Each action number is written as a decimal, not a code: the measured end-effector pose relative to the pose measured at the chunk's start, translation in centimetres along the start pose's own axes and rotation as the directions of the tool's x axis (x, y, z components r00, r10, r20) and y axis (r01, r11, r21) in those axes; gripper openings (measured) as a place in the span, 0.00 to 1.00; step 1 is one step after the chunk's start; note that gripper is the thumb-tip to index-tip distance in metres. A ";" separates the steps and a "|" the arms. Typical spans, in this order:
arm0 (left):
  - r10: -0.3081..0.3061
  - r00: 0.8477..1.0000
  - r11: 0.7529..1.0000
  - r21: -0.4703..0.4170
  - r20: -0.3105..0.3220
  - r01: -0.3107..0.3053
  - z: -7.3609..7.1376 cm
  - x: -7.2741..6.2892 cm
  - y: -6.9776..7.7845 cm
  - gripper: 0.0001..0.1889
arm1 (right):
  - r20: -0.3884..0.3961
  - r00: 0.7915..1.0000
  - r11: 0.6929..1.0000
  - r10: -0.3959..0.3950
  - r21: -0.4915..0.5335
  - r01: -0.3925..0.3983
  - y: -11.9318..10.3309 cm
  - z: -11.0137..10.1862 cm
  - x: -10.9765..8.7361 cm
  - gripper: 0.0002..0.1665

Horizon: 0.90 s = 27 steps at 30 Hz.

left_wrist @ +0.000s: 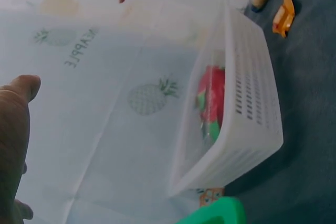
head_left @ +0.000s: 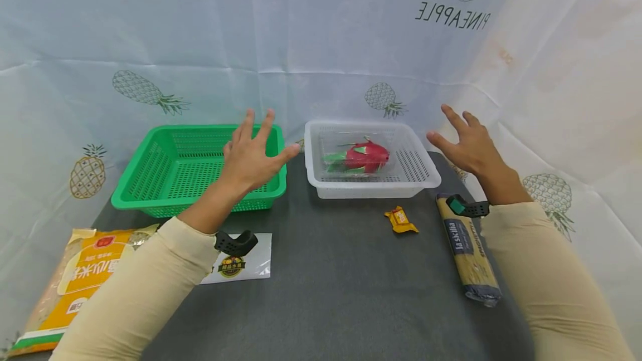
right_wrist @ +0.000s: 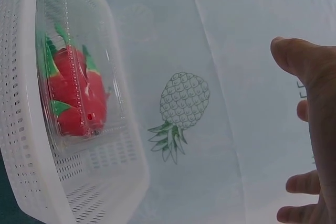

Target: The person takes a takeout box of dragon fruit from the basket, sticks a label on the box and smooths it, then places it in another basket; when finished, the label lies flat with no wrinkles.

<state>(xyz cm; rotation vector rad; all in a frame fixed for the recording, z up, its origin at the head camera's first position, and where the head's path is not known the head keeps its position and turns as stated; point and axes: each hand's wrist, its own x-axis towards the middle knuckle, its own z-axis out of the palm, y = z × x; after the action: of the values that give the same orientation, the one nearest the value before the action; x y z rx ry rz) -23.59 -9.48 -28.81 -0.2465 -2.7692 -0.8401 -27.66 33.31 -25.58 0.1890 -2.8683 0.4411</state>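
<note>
My left hand [head_left: 254, 159], fingers spread, hovers over the right part of a green plastic basket [head_left: 131, 205] and holds nothing. Fingers apart, my right hand [head_left: 468, 146] is raised just beyond the right end of a white plastic basket [head_left: 371, 189], also holding nothing. Inside that white basket lies a clear plastic box [right_wrist: 118, 85] with a red dragon fruit [head_left: 368, 156] in it, its green tips showing. Only the thumb and a few fingertips of the left hand appear in the left wrist view.
A yellow-wrapped snack [head_left: 401, 220] lies in front of the white basket. Under my right wrist is a pack of spaghetti [head_left: 463, 249]. To the left are an orange and clear bag of grain [head_left: 82, 283] and a white printed bag [head_left: 256, 261], both partly behind my left arm.
</note>
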 end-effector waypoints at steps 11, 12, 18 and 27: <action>0.014 1.000 0.996 -0.083 0.024 -0.012 3.0 0.6 1.4 0.48 | 0.022 1.000 0.999 -0.001 0.048 0.000 1.2 2.2 1.1 0.49; 0.014 1.000 0.996 -0.090 0.026 -0.012 3.3 0.6 1.5 0.48 | 0.024 1.000 0.999 0.002 0.050 -0.004 1.2 2.4 1.2 0.50; 0.010 1.000 0.990 -0.139 0.025 -0.007 4.9 1.1 2.0 0.48 | 0.035 0.999 0.997 0.030 0.067 -0.032 1.5 3.5 1.6 0.51; 0.026 0.999 0.976 -0.216 0.028 -0.020 7.5 1.7 2.5 0.47 | 0.058 0.998 0.992 0.035 0.118 -0.042 2.2 4.6 2.4 0.50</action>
<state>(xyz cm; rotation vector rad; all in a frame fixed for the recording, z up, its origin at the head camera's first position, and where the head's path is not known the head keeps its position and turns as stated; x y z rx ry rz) -25.99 -3.03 -33.01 -0.3315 -2.6962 -1.1407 -31.25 33.79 -29.88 0.1692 -2.9060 0.6253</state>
